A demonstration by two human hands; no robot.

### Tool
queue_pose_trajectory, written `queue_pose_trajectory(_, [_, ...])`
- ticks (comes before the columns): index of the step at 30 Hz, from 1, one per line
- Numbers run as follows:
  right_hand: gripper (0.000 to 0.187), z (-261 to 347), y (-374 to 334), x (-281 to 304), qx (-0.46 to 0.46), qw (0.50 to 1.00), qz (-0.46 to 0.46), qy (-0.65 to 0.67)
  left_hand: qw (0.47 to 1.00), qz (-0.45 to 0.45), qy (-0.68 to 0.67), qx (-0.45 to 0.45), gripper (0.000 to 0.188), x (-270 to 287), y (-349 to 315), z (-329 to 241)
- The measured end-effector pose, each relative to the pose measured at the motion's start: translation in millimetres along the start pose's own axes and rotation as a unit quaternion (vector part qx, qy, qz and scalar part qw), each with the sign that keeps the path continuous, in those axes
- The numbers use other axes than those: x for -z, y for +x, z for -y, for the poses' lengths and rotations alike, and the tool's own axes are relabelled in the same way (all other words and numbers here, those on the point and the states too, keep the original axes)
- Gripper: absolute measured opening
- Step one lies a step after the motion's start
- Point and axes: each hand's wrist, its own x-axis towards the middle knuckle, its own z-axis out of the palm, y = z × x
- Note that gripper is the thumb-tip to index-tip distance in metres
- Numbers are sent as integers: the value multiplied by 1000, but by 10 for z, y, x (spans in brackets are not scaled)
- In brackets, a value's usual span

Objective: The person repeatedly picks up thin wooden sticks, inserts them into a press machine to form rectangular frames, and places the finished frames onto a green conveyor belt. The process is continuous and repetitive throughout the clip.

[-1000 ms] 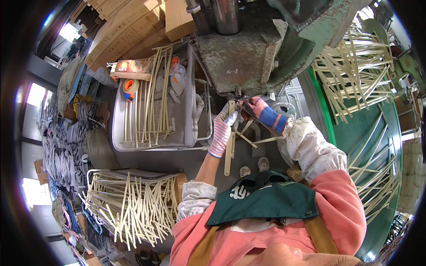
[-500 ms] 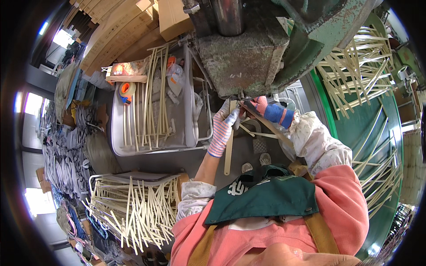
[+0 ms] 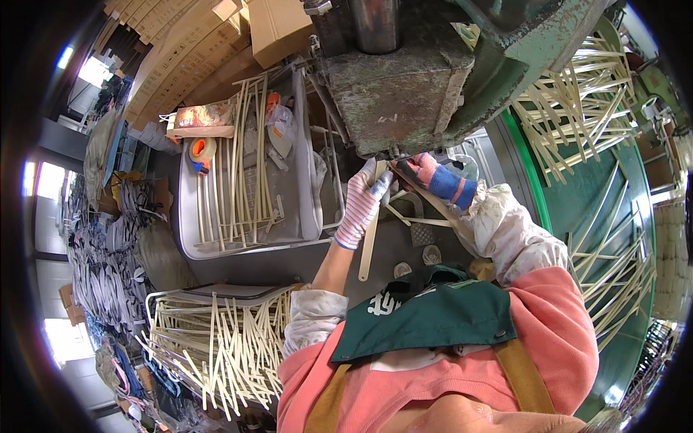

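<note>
Pale strip (image 3: 369,245) more tilted than before, pinched in left hand (image 3: 362,204); right hand (image 3: 439,180), grip unclear.

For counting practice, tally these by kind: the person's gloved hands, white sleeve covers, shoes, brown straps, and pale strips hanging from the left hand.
Gloved hands, left hand, right hand: 2
White sleeve covers: 2
Shoes: 2
Brown straps: 2
Pale strip from the left hand: 1
Total: 9

Strip (image 3: 368,249) in left fingers (image 3: 379,189) | tilted more | lower end leftward
</note>
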Motion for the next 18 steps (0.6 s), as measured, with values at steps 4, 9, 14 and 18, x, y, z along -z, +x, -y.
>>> queue_pose_trajectory(4, [23,-116,29,36,112,954,-29,-275,999,-29,20,-26,12,-43,22,-5])
queue_pose_trajectory(9, [24,-188,63,122,206,727,-67,-651,998,-62,15,8,23,-195,-114,133])
queue_pose_trajectory(14, [21,10,3,-16,300,745,-155,-576,991,-99,93,-7,20,-352,-213,287])
queue_pose_trajectory(18, [28,191,-148,-157,229,802,-186,-519,994,-90,63,6,20,-357,-177,375])
